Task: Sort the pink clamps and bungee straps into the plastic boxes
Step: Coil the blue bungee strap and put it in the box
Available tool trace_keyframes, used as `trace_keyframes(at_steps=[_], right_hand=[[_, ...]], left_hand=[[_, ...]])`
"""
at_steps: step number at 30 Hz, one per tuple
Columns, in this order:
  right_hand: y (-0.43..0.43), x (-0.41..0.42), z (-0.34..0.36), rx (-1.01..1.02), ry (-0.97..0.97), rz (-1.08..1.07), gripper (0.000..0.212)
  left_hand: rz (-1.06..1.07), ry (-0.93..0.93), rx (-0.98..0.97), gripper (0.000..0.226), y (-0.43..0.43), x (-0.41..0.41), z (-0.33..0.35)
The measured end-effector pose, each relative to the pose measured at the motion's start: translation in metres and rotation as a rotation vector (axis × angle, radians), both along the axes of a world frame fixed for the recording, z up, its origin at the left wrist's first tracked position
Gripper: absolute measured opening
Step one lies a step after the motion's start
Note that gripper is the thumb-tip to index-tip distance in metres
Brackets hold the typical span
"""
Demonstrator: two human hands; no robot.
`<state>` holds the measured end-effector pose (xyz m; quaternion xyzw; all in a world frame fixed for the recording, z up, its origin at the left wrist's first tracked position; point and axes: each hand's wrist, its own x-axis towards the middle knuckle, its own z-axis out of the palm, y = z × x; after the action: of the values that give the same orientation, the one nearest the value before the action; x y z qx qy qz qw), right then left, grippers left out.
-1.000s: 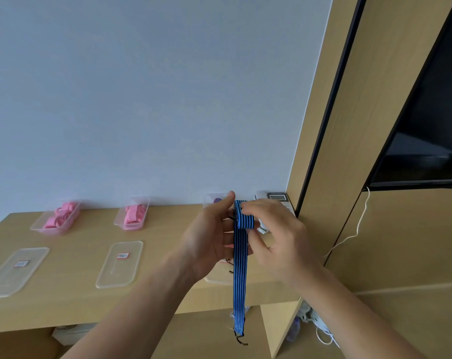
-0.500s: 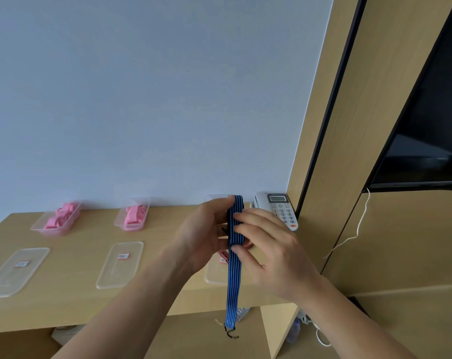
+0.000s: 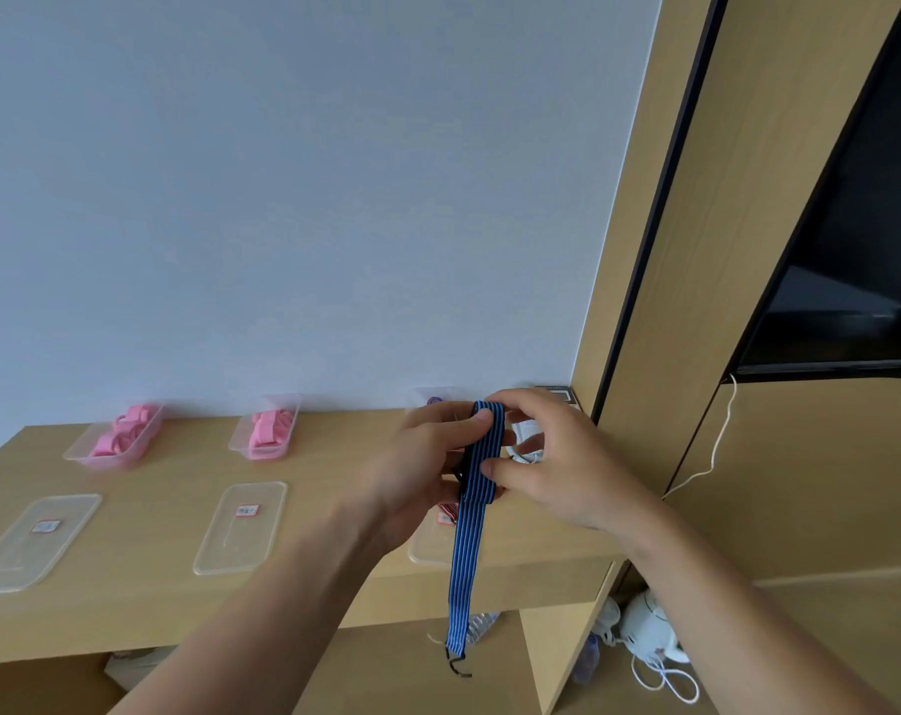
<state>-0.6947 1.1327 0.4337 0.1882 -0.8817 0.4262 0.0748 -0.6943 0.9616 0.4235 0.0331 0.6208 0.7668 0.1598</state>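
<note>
From the head camera, my only view, both hands are up over the right end of the light wooden desk [image 3: 144, 575]. The left hand [image 3: 417, 472] pinches the folded top of the blue, black-striped flat bungee strap [image 3: 468, 559] under its thumb. The right hand [image 3: 562, 456] grasps the same fold, with fingers curled over the top and the thumb pressed on the band lower down.

The rest of the strap hangs free past the desk's front edge and ends in a small black hook [image 3: 459, 665].

Along the back edge stand two clear plastic boxes of pink clamps [image 3: 115, 441] [image 3: 269, 430]. A third clear box [image 3: 433, 399] sits behind the hands and is mostly hidden. Three clear flat lids [image 3: 30, 541] lie near the front edge.

My worry is the dangling tail. If it isn't gathered first, the hook could catch under the front edge or drag the nearest lid along. The band looks elastic, so I judge a loose pinch would let the fold spring open. I can't tell how much room the third box has, so a half-folded strap may spill over its rim.
</note>
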Motion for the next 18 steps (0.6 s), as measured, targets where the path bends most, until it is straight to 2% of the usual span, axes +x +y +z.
trace_keyframes(at_steps=[3, 7, 14, 18], right_hand=[[0.0, 0.001, -0.001, -0.046, 0.02, -0.018, 0.048], [0.002, 0.0, -0.002, -0.08, 0.085, -0.056, 0.054], [-0.003, 0.002, -0.004, -0.113, 0.245, -0.137, 0.049], [-0.005, 0.001, -0.012, -0.101, 0.35, -0.17, 0.051]], left_hand=[[0.012, 0.007, 0.016, 0.03, 0.002, 0.001, -0.003], [0.015, -0.017, 0.032, 0.054, 0.004, 0.003, -0.008], [-0.01, -0.093, 0.017, 0.063, 0.008, 0.008, -0.02], [-0.012, -0.101, -0.037, 0.077, 0.006, 0.006, -0.022]])
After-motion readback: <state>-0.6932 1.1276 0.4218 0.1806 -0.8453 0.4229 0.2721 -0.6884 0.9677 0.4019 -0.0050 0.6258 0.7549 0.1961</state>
